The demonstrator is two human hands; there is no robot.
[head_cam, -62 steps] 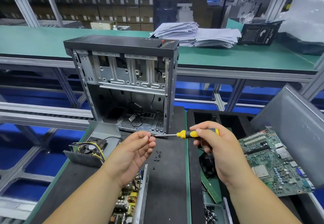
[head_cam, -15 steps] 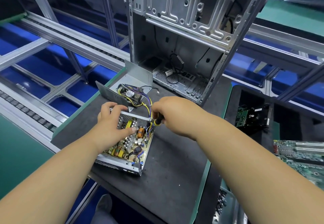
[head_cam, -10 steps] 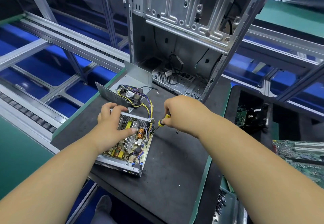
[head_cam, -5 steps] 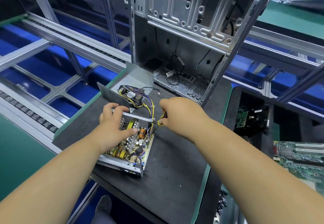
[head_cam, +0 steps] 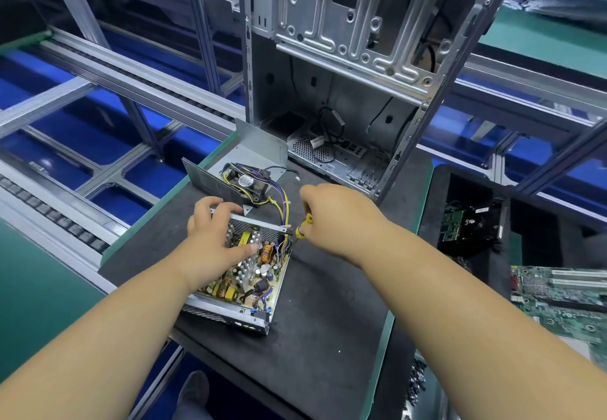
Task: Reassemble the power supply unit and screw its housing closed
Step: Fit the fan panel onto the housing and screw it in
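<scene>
The open power supply base [head_cam: 230, 316] lies on the black mat, its circuit board [head_cam: 253, 275] with coils and capacitors exposed. My left hand [head_cam: 213, 242] lies over the board, fingers curled over the far metal wall, thumb on the components. My right hand [head_cam: 331, 219] grips a yellow-handled screwdriver [head_cam: 303, 225], its tip at the base's far right corner by the wire bundle. The grey housing cover [head_cam: 259, 150] with its fan [head_cam: 246, 181] stands open-side up just behind the base, joined to it by yellow and purple wires.
An empty computer case [head_cam: 361, 74] stands upright behind the mat. A black tray with a small board [head_cam: 466, 222] sits to the right, and a green motherboard [head_cam: 558, 294] lies at the far right. Conveyor rails [head_cam: 98, 97] run along the left.
Since 6 s ago my view turned down to the power supply and both hands came onto it. Over the last second my right hand shifted slightly with the screwdriver at the corner; my left hand stayed.
</scene>
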